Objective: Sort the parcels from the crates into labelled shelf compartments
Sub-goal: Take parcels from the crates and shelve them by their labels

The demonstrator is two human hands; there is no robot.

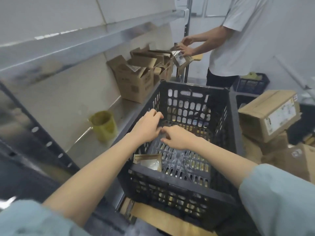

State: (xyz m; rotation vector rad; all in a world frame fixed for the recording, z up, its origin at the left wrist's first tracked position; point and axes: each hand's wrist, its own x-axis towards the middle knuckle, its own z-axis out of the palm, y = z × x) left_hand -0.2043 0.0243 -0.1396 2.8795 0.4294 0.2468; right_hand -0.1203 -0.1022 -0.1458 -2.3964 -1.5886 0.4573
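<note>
A black slotted plastic crate (180,181) stands in front of me beside the metal shelf (102,116). Both my arms reach into it. My left hand (146,128) hovers near the crate's left wall with its fingers loosely curled, and nothing shows in it. My right hand (177,137) is just to the right of it, fingers bent downward over the crate floor, also holding nothing that I can see. A small flat brown parcel (148,161) with a clear window lies in the crate's near left corner, below both hands.
On the shelf stand a yellow-green cup (103,125) and several open cardboard boxes (136,77). Another person (238,40) in a white shirt handles a parcel at the shelf's far end. Cardboard boxes (269,114) are piled to the right, and a blue crate (252,82) sits behind.
</note>
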